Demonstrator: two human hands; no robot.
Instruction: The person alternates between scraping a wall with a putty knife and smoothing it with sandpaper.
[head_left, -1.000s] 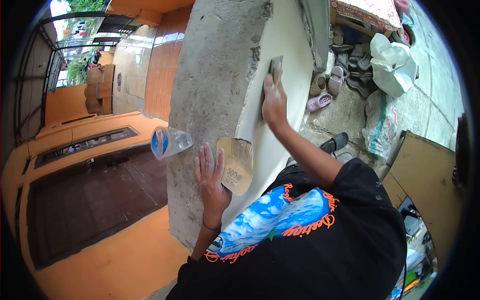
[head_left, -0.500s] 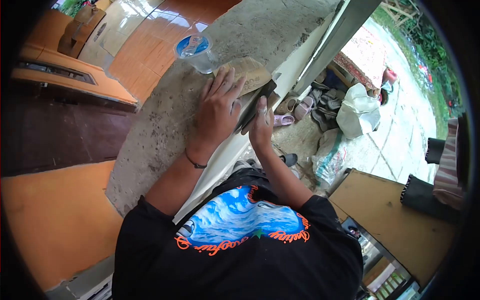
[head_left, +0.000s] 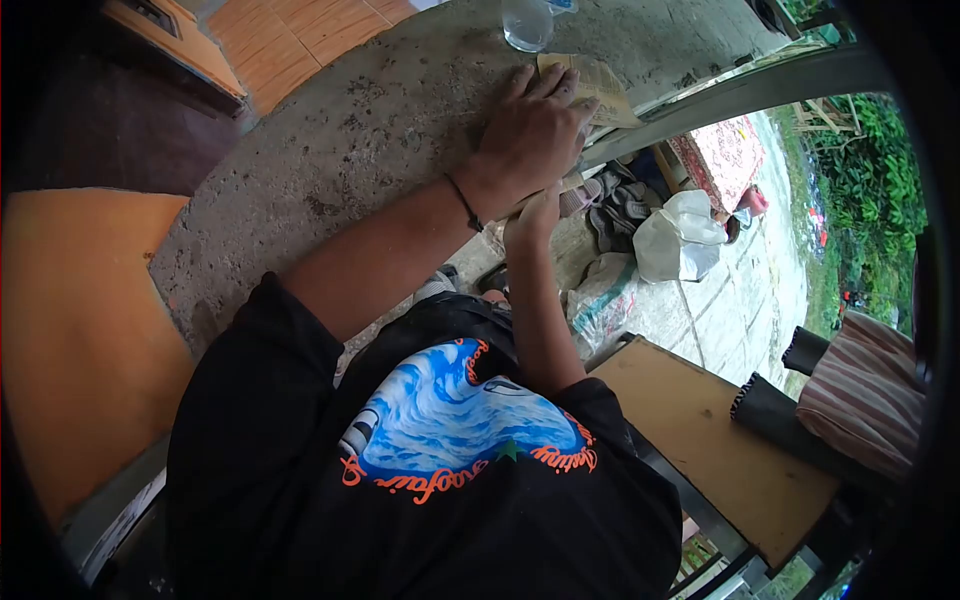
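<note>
My left hand (head_left: 530, 145), with a dark band at the wrist, presses its fingers over a brown sheet of sandpaper (head_left: 600, 92) at the edge of the rough concrete ledge (head_left: 330, 170). Just below it, my right hand (head_left: 533, 218) is closed near the ledge's outer side. A narrow tan edge of a flat piece (head_left: 570, 184) shows by its fingers; the rest is hidden behind my left hand. Close to the sandpaper's far side stands a clear plastic cup (head_left: 527, 25), partly cut off by the top of the view.
A metal frame bar (head_left: 740, 105) runs along the ledge on the right. Below lie shoes (head_left: 620, 205), a white sack (head_left: 682, 237) and a plastic bag (head_left: 602, 298). A wooden board (head_left: 710, 430) is at lower right, by an orange wall (head_left: 95, 330) at left.
My view has turned, and both hands and the sandpaper sit higher in it. A dark flat piece seen earlier between my hands is now hidden. The cup is nearer the top edge.
</note>
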